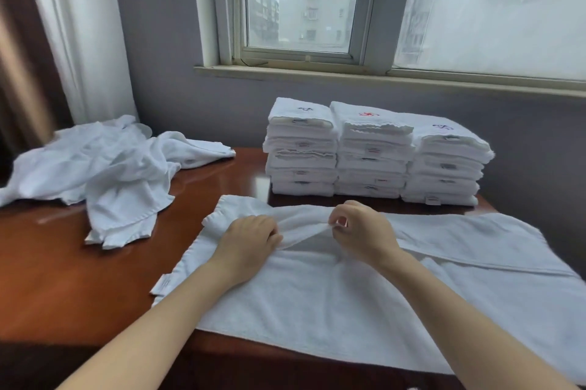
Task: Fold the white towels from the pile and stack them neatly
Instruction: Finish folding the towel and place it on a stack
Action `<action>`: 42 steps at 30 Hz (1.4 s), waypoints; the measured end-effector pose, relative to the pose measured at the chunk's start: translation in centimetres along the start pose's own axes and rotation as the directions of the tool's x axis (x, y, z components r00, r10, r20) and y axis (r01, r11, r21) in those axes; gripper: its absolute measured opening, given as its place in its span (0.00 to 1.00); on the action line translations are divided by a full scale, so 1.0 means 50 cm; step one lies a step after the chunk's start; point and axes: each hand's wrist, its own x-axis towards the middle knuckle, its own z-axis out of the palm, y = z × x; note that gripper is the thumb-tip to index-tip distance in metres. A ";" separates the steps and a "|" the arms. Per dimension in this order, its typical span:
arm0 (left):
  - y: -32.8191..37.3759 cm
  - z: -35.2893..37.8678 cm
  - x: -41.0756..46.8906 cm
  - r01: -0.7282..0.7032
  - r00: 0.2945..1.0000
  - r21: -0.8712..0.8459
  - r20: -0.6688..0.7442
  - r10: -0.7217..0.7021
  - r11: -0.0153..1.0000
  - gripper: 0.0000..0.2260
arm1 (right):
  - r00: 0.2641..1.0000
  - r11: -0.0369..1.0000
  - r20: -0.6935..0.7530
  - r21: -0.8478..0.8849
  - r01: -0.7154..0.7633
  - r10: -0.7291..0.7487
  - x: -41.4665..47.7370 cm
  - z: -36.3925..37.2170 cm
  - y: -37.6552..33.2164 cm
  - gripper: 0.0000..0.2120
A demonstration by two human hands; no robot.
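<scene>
From the head view, a white towel is lying spread across the near part of the wooden counter, its long side running left to right and its near edge hanging a little over the counter's front, probably so that the whole cloth is lying flat within reach for a fold; the left grip is resting on the towel's far left portion with fingers curled into the fabric, apparently bunching it; the right grip is pinching a raised ridge of the same towel between thumb and fingertips, just beside the left one, and a taut crease is running between the two, which suggests they are gathering the middle of the far edge to start or correct a fold; the pile of unfolded towels is sprawling at the far left of the counter, well apart from the work; three stacks of folded towels are standing side by side against the wall under the window, touching one another, folded edges and labels facing the person, likely for neatness; no basket or bin is showing, so everything is sitting straight on the counter.
</scene>
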 end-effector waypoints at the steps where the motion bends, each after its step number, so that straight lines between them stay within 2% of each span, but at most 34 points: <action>1: 0.001 0.001 0.002 0.002 1.000 0.015 -0.002 -0.002 1.000 0.12 | 0.999 0.999 -0.036 0.039 0.034 -0.032 -0.003 -0.011 0.000 0.08; 3: 0.002 0.005 0.002 0.025 0.999 0.058 -0.028 -0.023 0.998 0.16 | 0.992 0.987 -0.017 0.097 0.126 -0.125 -0.012 -0.035 -0.008 0.08; 5: 0.003 0.004 0.001 0.093 0.994 0.072 -0.058 -0.089 0.993 0.19 | 0.972 0.984 0.166 0.094 0.150 -0.164 -0.021 -0.058 -0.017 0.05; 7: 0.006 -0.006 0.007 0.164 0.982 0.030 -0.100 -0.160 0.986 0.22 | 0.922 0.990 0.362 0.090 0.111 -0.137 -0.025 -0.069 -0.022 0.09; 8: 0.007 -0.012 0.012 0.178 0.973 0.011 -0.151 -0.174 0.984 0.23 | 0.917 0.990 0.379 0.114 0.084 -0.121 -0.024 -0.068 -0.023 0.10; 9: 0.007 -0.018 0.017 0.181 0.960 -0.002 -0.215 -0.177 0.984 0.23 | 0.936 0.988 0.337 0.145 0.054 -0.101 -0.020 -0.065 -0.025 0.10; 11: 0.006 -0.027 0.033 0.176 0.936 -0.048 -0.300 -0.182 0.983 0.19 | 0.985 0.985 0.166 0.171 0.017 -0.046 -0.003 -0.054 -0.028 0.08; 13: -0.001 -0.027 0.054 0.152 0.950 -0.093 -0.263 -0.171 0.984 0.12 | 0.997 0.987 0.076 0.160 -0.009 -0.003 0.018 -0.041 -0.030 0.08; 14: -0.005 -0.024 0.065 0.134 0.966 -0.089 -0.210 -0.151 0.987 0.11 | 0.996 0.989 0.088 0.146 -0.019 0.006 0.029 -0.034 -0.031 0.10; 18: -0.026 -0.004 0.091 0.134 0.989 -0.034 0.071 -0.131 0.990 0.17 | 0.957 0.999 0.288 0.007 -0.048 0.043 0.060 0.001 -0.031 0.18; 20: -0.036 0.004 0.091 0.128 0.982 0.007 0.143 -0.128 0.992 0.19 | 0.946 0.998 0.318 0.010 -0.059 0.052 0.066 0.020 -0.033 0.17; 23: -0.045 0.007 0.085 0.105 0.988 0.060 0.108 -0.111 0.993 0.17 | 0.945 0.996 0.316 0.016 -0.092 0.082 0.075 0.038 -0.038 0.14; 26: -0.053 0.001 0.079 0.145 0.984 0.104 0.084 -0.154 0.984 0.15 | 0.933 0.992 0.338 -0.029 -0.122 0.125 0.087 0.042 -0.043 0.08; 28: -0.060 -0.004 0.078 0.157 0.982 0.180 0.077 -0.173 0.971 0.14 | 0.960 0.993 0.260 0.032 -0.112 0.100 0.092 0.038 -0.045 0.07; 30: -0.067 -0.012 0.078 0.177 0.980 0.213 0.054 -0.193 0.961 0.14 | 0.999 0.988 0.010 0.147 -0.047 0.046 0.094 0.034 -0.045 0.08; 32: -0.076 -0.025 0.079 0.212 0.977 0.146 -0.012 -0.212 0.966 0.14 | 0.971 0.973 -0.237 0.228 0.040 0.016 0.095 0.025 -0.049 0.06; 33: -0.083 -0.034 0.080 0.231 0.972 0.070 -0.051 -0.227 0.971 0.13 | 0.956 0.963 -0.293 0.260 0.066 0.014 0.096 0.022 -0.050 0.05; 35: -0.098 -0.052 0.085 0.252 0.964 -0.065 -0.065 -0.256 0.966 0.13 | 0.953 0.954 -0.302 0.293 0.065 0.027 0.099 0.021 -0.050 0.06; 36: -0.103 -0.060 0.086 0.259 0.965 -0.092 -0.006 -0.260 0.962 0.13 | 0.960 0.956 -0.277 0.289 0.043 0.041 0.102 0.022 -0.048 0.06; 39: -0.106 -0.062 0.073 0.238 0.951 -0.044 0.213 -0.224 0.970 0.17 | 0.978 0.967 -0.193 0.255 -0.024 0.075 0.105 0.025 -0.040 0.04; 42: -0.103 -0.044 0.056 0.193 0.963 -0.028 0.197 -0.184 0.981 0.19 | 0.984 0.966 -0.155 0.255 -0.049 0.091 0.100 0.029 -0.043 0.04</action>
